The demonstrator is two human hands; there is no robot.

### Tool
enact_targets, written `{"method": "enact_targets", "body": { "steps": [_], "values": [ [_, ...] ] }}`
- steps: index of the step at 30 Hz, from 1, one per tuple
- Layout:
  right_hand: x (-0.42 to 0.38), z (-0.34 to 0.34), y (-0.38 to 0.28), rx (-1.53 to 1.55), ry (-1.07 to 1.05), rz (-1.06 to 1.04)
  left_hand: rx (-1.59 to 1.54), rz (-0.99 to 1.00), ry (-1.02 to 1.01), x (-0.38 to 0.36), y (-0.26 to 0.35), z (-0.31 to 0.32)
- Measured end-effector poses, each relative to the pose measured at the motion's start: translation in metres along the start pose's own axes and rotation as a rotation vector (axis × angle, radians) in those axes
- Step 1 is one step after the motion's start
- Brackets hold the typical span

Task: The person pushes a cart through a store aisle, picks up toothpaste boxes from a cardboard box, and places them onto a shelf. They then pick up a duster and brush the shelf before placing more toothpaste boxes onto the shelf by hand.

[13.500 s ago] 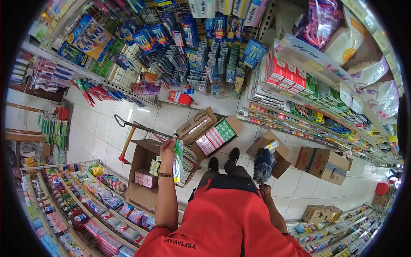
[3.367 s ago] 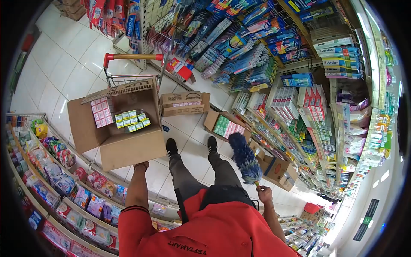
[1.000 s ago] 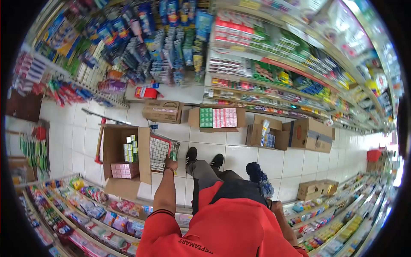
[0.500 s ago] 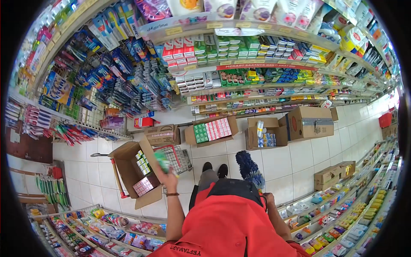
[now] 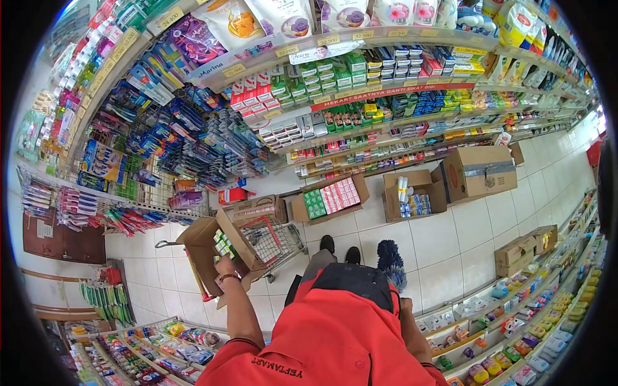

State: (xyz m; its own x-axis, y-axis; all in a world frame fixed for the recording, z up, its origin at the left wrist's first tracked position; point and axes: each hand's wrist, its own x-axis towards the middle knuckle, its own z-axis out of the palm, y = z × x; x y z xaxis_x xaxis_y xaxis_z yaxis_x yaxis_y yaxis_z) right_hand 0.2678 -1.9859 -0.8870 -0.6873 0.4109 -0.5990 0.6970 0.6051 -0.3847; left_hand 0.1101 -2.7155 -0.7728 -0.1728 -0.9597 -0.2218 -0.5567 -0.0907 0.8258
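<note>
My left hand [image 5: 225, 266] reaches down into an open cardboard box [image 5: 242, 237] that rests on the shopping cart [image 5: 283, 239]. Small white-and-green boxes [image 5: 223, 244] lie inside, right by the fingers. The fingertips are hidden, so what they hold, if anything, cannot be made out. At my right hip, my right hand [image 5: 406, 305] is closed around the handle end of a blue fluffy duster [image 5: 390, 257], whose head points forward over the floor tiles.
Shelves of toothpaste cartons [image 5: 328, 77] and hanging toothbrushes [image 5: 225, 141] stand ahead. Along their base sit an open box of green and red-white cartons [image 5: 331, 196], another open box [image 5: 415, 199] and a closed box [image 5: 479, 172]. Low shelves [image 5: 515, 321] run behind on the right.
My left hand has moved down into the box on the cart. The green package it held above the flap no longer shows. My right hand still holds the duster; the view has shifted slightly.
</note>
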Motion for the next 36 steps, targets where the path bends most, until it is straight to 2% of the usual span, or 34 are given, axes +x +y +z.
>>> {"method": "enact_targets", "body": {
  "steps": [1, 3, 4, 6, 7, 8, 10, 12, 13, 14, 15, 17, 19, 21, 23, 25, 27, 28, 29, 31, 33, 34, 35, 36],
  "values": [
    [0.0, 0.006, 0.008, 0.0, 0.011, 0.044, 0.006, -0.002, 0.0, -0.035, 0.016, -0.008],
    [0.0, 0.019, 0.023, 0.01, 0.059, 0.052, 0.405, 0.032, 0.184, -0.125, 0.104, 0.01],
    [0.0, 0.02, 0.026, 0.023, 0.111, 0.053, 0.408, 0.028, 0.181, -0.143, 0.109, 0.022],
    [-0.017, -0.004, 0.004, 0.091, 0.078, 0.009, 0.377, 0.647, 0.382, -0.169, 0.115, 0.043],
    [-0.023, -0.014, -0.005, 0.162, 0.043, -0.038, 0.293, 0.812, 0.282, -0.185, 0.126, 0.054],
    [-0.019, -0.01, -0.001, 0.153, 0.041, -0.036, 0.155, 0.895, 0.101, -0.197, 0.132, 0.068],
    [-0.011, 0.002, 0.018, 0.072, 0.013, -0.099, 0.238, 1.009, -0.006, -0.219, 0.144, 0.095],
    [-0.012, -0.001, 0.012, 0.024, -0.001, -0.03, 0.171, 0.922, -0.156, -0.232, 0.147, 0.13],
    [-0.015, -0.005, 0.0, -0.012, -0.014, 0.036, 0.171, 0.914, -0.157, -0.235, 0.154, 0.146],
    [-0.019, -0.014, -0.01, -0.005, -0.049, -0.056, 0.172, 0.945, -0.244, -0.236, 0.163, 0.162],
    [-0.027, -0.025, -0.025, -0.013, -0.051, -0.053, 0.175, 0.975, -0.334, -0.235, 0.173, 0.177],
    [-0.037, -0.038, -0.047, 0.048, -0.085, 0.075, 0.203, 0.978, -0.422, -0.232, 0.207, 0.208],
    [-0.043, -0.045, -0.058, 0.017, -0.07, 0.072, 0.184, 0.963, -0.39, -0.223, 0.238, 0.243],
    [-0.046, -0.052, -0.068, 0.148, -0.128, 0.232, 0.208, 1.028, -0.312, -0.214, 0.262, 0.272],
    [-0.049, -0.05, -0.067, 0.186, -0.092, 0.245, 0.129, 0.952, -0.265, -0.203, 0.282, 0.297],
    [-0.06, -0.057, -0.08, 0.157, -0.036, 0.173, 0.046, 0.889, -0.225, -0.188, 0.282, 0.32],
    [-0.056, -0.05, -0.093, 0.158, -0.044, 0.238, -0.21, 0.847, -0.256, -0.159, 0.269, 0.349],
    [-0.056, -0.04, -0.086, 0.23, -0.032, 0.294, -0.221, 0.784, -0.338, -0.149, 0.264, 0.357],
    [-0.056, -0.031, -0.076, 0.289, -0.036, 0.352, -0.189, 0.769, -0.325, -0.141, 0.254, 0.366],
    [-0.056, -0.017, -0.066, 0.207, -0.096, 0.379, -0.438, 0.704, -0.549, -0.134, 0.248, 0.371],
    [-0.051, 0.0, -0.062, 0.142, -0.109, 0.397, -0.393, 0.844, -0.549, -0.126, 0.246, 0.375],
    [-0.049, 0.005, -0.062, 0.116, -0.143, 0.456, -0.376, 0.843, -0.536, -0.126, 0.25, 0.374],
    [-0.045, 0.01, -0.064, 0.111, -0.158, 0.454, -0.335, 0.958, -0.475, -0.128, 0.258, 0.372],
    [-0.037, 0.016, -0.067, -0.003, -0.126, 0.296, -0.298, 1.075, -0.413, -0.13, 0.266, 0.374]
  ]
}}
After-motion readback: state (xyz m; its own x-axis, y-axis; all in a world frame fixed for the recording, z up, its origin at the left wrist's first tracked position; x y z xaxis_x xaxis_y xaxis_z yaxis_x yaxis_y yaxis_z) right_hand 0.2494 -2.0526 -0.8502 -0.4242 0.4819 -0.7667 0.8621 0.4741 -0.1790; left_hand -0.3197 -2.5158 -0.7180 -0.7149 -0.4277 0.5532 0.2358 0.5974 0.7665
